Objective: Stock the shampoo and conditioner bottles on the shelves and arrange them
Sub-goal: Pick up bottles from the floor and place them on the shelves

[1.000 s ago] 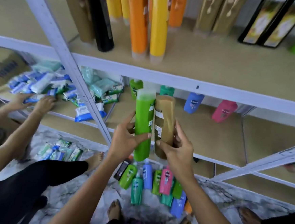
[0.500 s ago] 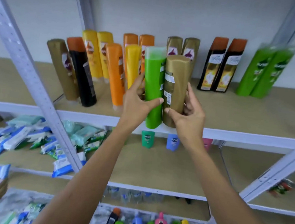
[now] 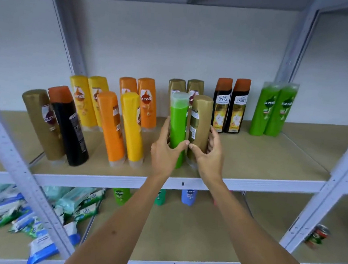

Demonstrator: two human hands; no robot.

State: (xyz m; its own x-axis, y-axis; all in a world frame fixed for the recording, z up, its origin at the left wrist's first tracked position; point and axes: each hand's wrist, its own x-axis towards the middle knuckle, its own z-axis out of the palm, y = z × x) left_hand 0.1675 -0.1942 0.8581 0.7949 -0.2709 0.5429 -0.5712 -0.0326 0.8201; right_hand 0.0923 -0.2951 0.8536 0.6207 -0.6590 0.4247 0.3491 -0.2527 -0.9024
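Risk gathers around the green Sunsilk bottle point(image 3: 177, 130), which the left hand point(image 3: 165, 154) grips with fingers curled round its lower half, base at or just above the upper shelf board point(image 3: 260, 159). Left of it, the yellow bottle point(image 3: 132, 126) and orange bottle point(image 3: 111, 127) lean; a knock could topple both. Touching its right side, the gold bottle point(image 3: 199, 127) sits in the curled fingers of the right hand point(image 3: 208, 157). Letting go of these 2 tall, narrow bottles before they stand flat could tip them forward off the shelf, or back into the 2 gold bottles point(image 3: 186, 87) behind.
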